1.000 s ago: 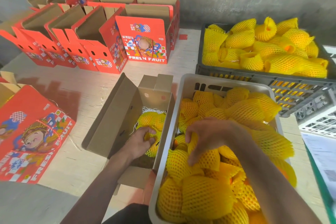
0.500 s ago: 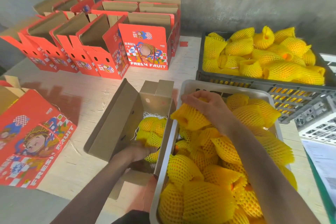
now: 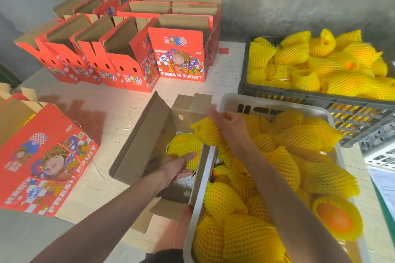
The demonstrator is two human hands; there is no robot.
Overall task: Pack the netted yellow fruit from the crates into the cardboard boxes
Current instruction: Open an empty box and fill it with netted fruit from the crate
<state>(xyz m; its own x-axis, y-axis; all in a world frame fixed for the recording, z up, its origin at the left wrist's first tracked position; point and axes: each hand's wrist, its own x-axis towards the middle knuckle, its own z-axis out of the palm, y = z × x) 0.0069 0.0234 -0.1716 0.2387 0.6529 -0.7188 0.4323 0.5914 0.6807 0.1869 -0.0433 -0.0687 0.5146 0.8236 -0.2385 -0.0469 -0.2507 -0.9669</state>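
Netted yellow fruit (image 3: 252, 239) fills the pale grey crate (image 3: 197, 188) right at the bottom of the view, one piece (image 3: 335, 221) with its orange skin bare through the foam. Just left of that crate sits the open cardboard box (image 3: 139, 145), flaps up, with a few netted pieces (image 3: 184, 145) already lying at its far end. The left hand (image 3: 176, 168) is down inside the box, palm up, fingers loosely spread and touching that fruit, gripping nothing. The right hand (image 3: 229, 127) is up over the crate's rim, fingers pinched tight on a netted fruit (image 3: 208, 131) that hangs over the edge between crate and box. Off to the left, a closed red box (image 3: 46, 162) lies flat on the table (image 3: 119, 100). Farther back on the right, a dark crate (image 3: 299, 95) is heaped with more netted fruit. At the far wall stands a row of open red boxes (image 3: 119, 57), one reading FRESH FRUIT.
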